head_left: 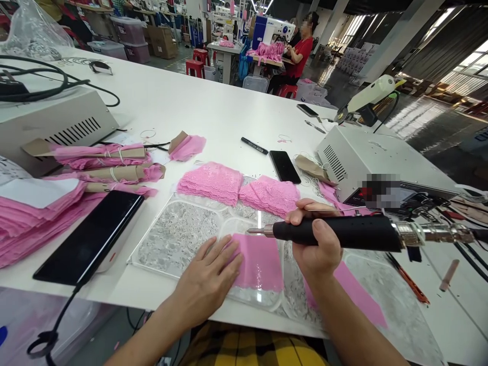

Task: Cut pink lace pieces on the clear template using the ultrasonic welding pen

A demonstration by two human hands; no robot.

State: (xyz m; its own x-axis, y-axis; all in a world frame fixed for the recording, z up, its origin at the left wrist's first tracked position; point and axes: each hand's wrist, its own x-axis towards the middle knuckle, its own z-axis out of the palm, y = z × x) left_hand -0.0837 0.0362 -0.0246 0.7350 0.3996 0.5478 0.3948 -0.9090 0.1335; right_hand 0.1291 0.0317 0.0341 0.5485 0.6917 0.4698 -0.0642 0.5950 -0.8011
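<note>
My left hand (209, 279) lies flat, fingers stretched over the left edge of a pink fabric piece (261, 264). The piece rests on a clear plastic template (244, 297) over a grey speckled board (179, 236). My right hand (318, 249) is wrapped around a black corded hand tool with a pointed metal tip (339, 231). Its tip points left, near the fabric's upper edge; I cannot tell whether it touches. Behind it sit two stacks of pink lace fabric, a left stack (209, 183) and a right stack (270, 195). Another pink piece (358, 295) lies partly under my right forearm.
A grey control box (381, 162) stands right, another grey box (57, 127) left. A large black tablet (91, 236), bundled pink fabric (110, 157), a phone (285, 166), a marker (254, 146) and an orange cutter (409, 279) lie around. A person in red (303, 53) sits at a sewing machine beyond.
</note>
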